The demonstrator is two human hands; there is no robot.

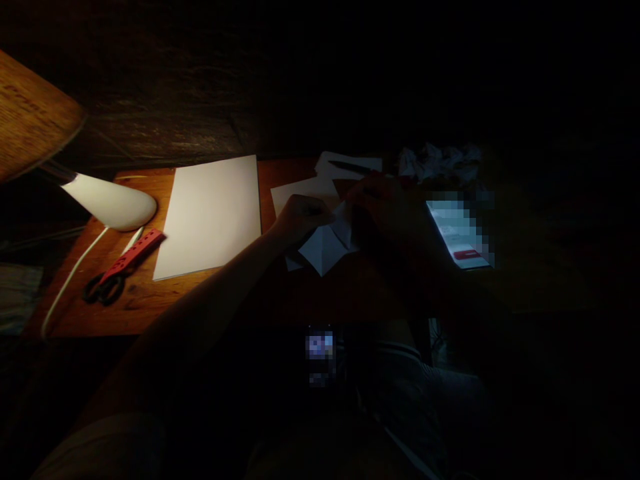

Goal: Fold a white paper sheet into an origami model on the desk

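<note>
Above the middle of the wooden table, a white piece of folded paper (323, 250) shows sharp creases and pointed corners. My left hand (301, 217) pinches its upper left part, fingers closed on it. At its upper right, my right hand (375, 200) is in deep shadow, with the fingers bent against the paper's edge. Behind and beneath the hands lie flat white sheets (295, 191), partly covered. Farther back, a dark slim object rests on another paper piece (357, 162); its kind is hard to make out.
A lamp (113, 200) lights the left side of the table (100, 320). Black-handled scissors (105, 288) lie by a red strip with holes (133, 255). A stack of white paper (213, 220) is left of my hands. At right are a lit phone (457, 233) and crumpled paper (440, 163).
</note>
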